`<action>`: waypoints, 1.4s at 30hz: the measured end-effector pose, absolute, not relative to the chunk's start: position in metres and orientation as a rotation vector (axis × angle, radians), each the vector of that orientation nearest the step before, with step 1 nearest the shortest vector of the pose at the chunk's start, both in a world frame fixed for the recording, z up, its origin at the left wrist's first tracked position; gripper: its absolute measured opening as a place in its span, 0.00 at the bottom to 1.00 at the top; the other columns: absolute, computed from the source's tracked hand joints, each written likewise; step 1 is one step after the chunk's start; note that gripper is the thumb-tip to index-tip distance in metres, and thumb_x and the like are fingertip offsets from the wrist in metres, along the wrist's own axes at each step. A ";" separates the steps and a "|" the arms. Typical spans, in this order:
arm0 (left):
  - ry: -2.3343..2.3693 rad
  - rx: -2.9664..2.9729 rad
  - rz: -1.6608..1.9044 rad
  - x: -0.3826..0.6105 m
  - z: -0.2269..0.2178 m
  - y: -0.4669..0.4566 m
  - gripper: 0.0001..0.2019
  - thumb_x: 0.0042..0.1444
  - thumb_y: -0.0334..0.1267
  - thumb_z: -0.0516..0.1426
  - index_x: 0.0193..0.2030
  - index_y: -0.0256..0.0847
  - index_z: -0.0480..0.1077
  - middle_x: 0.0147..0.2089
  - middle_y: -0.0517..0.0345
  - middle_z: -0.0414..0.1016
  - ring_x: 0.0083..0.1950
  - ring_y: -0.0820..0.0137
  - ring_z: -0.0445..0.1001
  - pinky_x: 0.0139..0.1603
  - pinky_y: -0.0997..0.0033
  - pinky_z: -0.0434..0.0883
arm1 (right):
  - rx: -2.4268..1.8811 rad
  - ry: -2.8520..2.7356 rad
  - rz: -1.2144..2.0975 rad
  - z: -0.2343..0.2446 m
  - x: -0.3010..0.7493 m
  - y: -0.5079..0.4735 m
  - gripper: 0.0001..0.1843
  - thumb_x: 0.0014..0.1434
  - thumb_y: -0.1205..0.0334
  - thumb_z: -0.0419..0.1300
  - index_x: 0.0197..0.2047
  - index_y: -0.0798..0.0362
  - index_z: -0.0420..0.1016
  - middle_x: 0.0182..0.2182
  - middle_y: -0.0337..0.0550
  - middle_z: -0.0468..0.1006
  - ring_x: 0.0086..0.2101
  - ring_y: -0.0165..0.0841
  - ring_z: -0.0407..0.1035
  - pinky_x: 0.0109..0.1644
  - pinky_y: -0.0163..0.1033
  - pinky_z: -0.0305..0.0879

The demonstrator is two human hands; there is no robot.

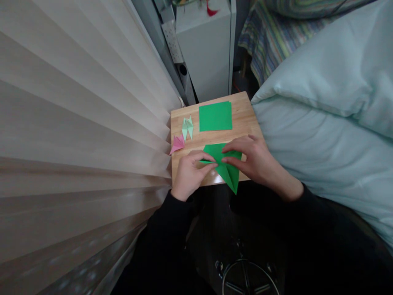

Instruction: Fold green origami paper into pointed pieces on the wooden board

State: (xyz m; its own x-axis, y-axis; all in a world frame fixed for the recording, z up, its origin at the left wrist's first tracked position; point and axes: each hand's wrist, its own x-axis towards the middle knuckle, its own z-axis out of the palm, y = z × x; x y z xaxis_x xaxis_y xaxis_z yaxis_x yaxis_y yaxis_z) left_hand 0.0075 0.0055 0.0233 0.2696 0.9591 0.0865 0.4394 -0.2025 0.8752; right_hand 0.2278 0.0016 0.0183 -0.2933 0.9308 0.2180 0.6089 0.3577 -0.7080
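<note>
A partly folded sheet of green origami paper [229, 172] is held over the near edge of a small wooden table [239, 100], one pointed corner sticking out past that edge. My left hand [192, 170] pinches the paper's left side between thumb and fingers. On the other side, my right hand [251, 157] has its thumb and fingertips closed on the paper near its middle. Creases run down toward the point. Farther back on the table lies green paper [215, 116], flat and apparently more than one sheet. At the left sit a pale green folded piece [187, 128] and a pink folded piece [177, 144].
A pleated curtain [92, 123] hangs along the table's left side. Light blue bedding [322, 114] borders the right. Behind the table stands a white cabinet [205, 57], beside a power strip [172, 41]. A round metal chair base [245, 278] shows below.
</note>
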 end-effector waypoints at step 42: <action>1.314 1.653 0.909 0.010 0.024 0.003 0.06 0.58 0.37 0.66 0.32 0.41 0.75 0.29 0.61 0.76 0.32 0.71 0.73 0.37 0.71 0.69 | -1.300 -1.924 1.112 0.018 0.237 0.004 0.17 0.70 0.52 0.58 0.36 0.49 0.84 0.32 0.44 0.86 0.36 0.42 0.78 0.45 0.47 0.69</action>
State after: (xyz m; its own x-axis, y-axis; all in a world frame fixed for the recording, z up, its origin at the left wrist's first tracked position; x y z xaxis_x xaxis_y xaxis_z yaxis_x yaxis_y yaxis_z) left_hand 0.0105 0.0032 0.0244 0.1955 0.9796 0.0470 0.3891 -0.1215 0.9131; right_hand 0.2369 0.0036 0.0185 -0.3732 0.9278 -0.0010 0.4638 0.1856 -0.8663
